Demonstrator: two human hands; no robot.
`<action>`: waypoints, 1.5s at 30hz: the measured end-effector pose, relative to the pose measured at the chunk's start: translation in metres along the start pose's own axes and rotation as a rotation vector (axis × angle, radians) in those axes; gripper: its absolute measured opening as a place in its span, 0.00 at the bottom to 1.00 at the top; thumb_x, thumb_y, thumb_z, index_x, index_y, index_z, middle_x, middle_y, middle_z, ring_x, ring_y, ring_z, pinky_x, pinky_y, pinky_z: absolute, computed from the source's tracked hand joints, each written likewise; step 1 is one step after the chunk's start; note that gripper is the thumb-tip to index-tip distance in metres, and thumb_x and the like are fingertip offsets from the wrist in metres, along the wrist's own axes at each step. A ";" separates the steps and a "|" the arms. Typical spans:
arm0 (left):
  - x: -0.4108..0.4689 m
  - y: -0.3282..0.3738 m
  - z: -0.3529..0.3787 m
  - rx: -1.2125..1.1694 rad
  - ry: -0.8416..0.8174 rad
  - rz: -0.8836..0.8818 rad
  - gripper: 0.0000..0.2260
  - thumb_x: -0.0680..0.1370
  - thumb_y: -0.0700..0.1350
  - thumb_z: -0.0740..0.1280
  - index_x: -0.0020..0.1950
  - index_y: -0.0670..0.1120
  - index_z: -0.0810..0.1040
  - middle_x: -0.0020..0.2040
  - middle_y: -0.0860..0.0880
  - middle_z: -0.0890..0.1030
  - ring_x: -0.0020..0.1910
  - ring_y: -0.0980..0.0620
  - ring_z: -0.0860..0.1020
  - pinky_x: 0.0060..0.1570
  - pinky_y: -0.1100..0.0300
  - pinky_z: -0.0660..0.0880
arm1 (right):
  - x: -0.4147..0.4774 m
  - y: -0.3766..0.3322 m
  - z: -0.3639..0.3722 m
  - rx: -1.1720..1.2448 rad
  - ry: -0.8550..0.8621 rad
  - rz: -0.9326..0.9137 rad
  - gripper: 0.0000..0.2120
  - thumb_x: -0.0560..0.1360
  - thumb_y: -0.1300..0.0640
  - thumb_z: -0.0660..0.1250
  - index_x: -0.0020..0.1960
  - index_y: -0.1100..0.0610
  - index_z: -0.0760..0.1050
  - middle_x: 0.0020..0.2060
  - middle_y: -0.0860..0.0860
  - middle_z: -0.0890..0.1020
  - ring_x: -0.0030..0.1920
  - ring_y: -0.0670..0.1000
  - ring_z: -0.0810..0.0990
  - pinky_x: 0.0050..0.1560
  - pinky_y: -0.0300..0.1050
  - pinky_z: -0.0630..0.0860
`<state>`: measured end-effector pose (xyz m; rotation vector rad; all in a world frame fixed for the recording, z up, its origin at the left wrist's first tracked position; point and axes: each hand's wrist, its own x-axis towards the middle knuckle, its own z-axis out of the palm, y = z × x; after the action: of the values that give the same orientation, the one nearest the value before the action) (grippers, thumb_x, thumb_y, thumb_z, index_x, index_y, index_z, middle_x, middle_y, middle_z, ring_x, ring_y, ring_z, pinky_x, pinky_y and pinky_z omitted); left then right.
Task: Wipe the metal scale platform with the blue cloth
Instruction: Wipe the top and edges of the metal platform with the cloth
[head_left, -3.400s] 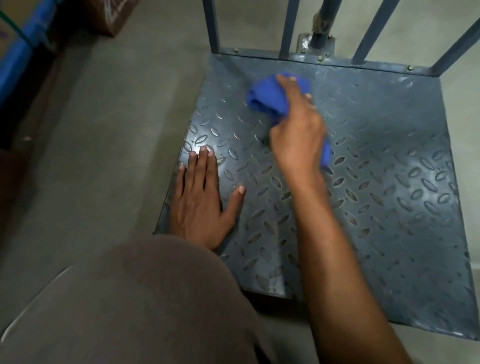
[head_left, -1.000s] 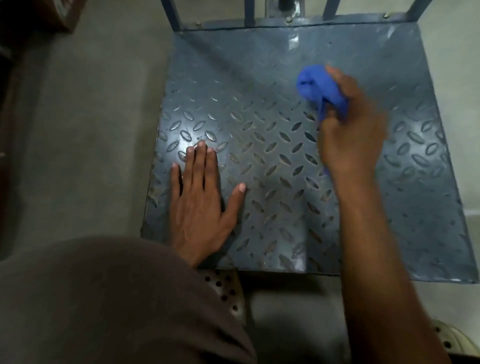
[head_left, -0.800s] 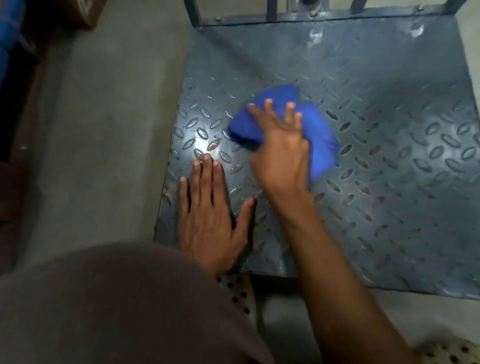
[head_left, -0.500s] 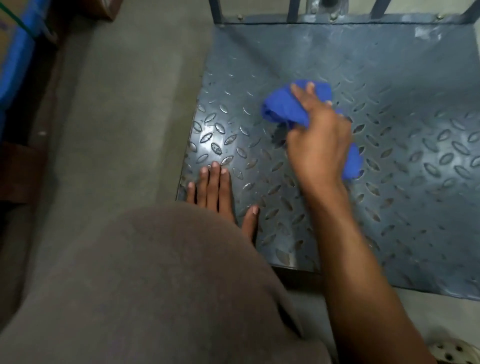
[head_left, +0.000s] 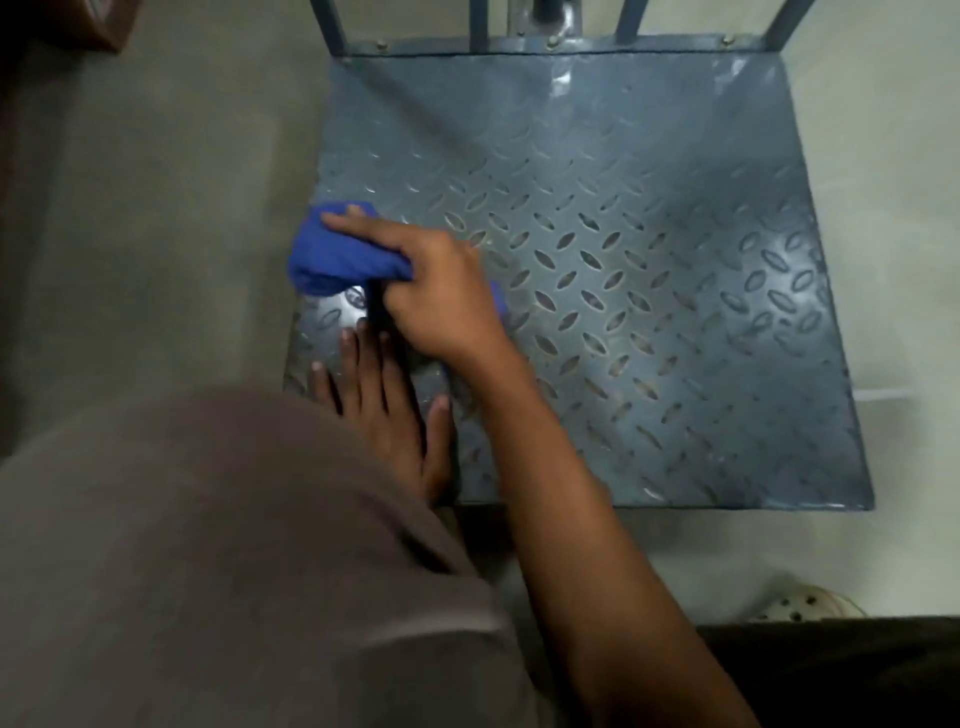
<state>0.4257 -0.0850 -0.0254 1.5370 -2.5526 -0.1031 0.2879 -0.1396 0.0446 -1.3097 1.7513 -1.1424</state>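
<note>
Left hand (head_left: 387, 410) lies flat, fingers straight, on the grey diamond-tread metal scale platform (head_left: 649, 260), lower centre-left. Just above, right hand (head_left: 441, 296) grips the bunched blue cloth (head_left: 337, 254) at the platform's left edge; the rest of the plate lies rightward and toward frame top

A grey metal scale platform (head_left: 649, 312) with raised diamond tread is seen from above on a pale concrete floor (head_left: 182, 208), with upright metal bars (head_left: 478, 26) fixed along its far edge. A bunched blue cloth (head_left: 337, 254) is gripped by the right hand (head_left: 441, 296) at the platform's left edge, with the forefinger stretched across it. The left hand (head_left: 389, 405) is laid flat on the near left corner, just below the cloth. A brown-clothed knee (head_left: 208, 545) fills the lower left, and a pale perforated shoe (head_left: 800, 605) is partly seen at lower right.
</note>
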 end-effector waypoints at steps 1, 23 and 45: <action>0.002 0.004 0.001 -0.022 -0.002 0.050 0.34 0.85 0.56 0.54 0.84 0.33 0.61 0.85 0.34 0.61 0.85 0.35 0.58 0.83 0.32 0.52 | -0.011 0.015 -0.022 -0.027 0.099 0.023 0.33 0.68 0.67 0.63 0.70 0.47 0.81 0.69 0.46 0.81 0.72 0.49 0.78 0.74 0.50 0.73; 0.042 0.074 0.018 -0.094 -0.128 0.511 0.35 0.86 0.61 0.52 0.84 0.37 0.62 0.83 0.36 0.64 0.85 0.38 0.58 0.84 0.39 0.53 | -0.086 0.065 -0.076 -0.198 0.484 0.246 0.37 0.67 0.71 0.60 0.71 0.46 0.80 0.70 0.44 0.80 0.77 0.51 0.71 0.78 0.51 0.68; 0.071 0.068 0.012 -0.028 -0.475 0.530 0.45 0.82 0.72 0.44 0.85 0.42 0.33 0.86 0.42 0.32 0.85 0.46 0.31 0.83 0.47 0.30 | -0.120 0.132 -0.181 -0.860 0.158 0.088 0.29 0.81 0.31 0.59 0.80 0.36 0.63 0.84 0.48 0.57 0.84 0.60 0.53 0.81 0.66 0.54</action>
<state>0.3316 -0.1159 -0.0200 0.8474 -3.2121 -0.4813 0.1115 0.0372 -0.0038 -1.6034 2.5296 -0.4269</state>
